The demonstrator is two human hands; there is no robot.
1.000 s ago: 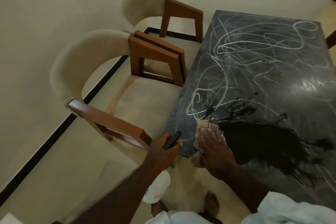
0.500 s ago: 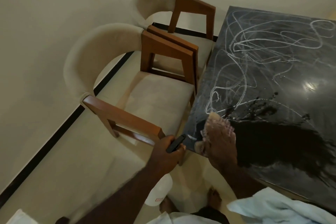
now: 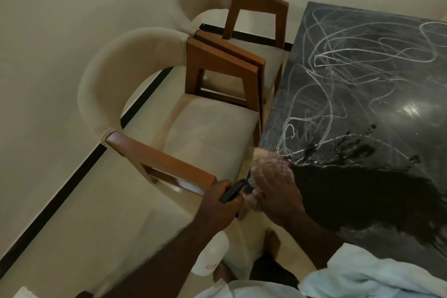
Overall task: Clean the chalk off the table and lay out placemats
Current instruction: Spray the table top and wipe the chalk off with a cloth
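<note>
Head view: right hand (image 3: 274, 191) flat on cloth (image 3: 259, 153) (probably; blurred), now at table (image 3: 399, 147) edge.

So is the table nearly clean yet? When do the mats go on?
Not yet. Done: one dark, wet wiped patch at the near side of the table. In hand: the right hand, blurred, presses a cloth at that patch's edge, while the left hand grips a spray bottle. Left: chalk scribbles cover the rest, and no placemats are in sight.
</note>
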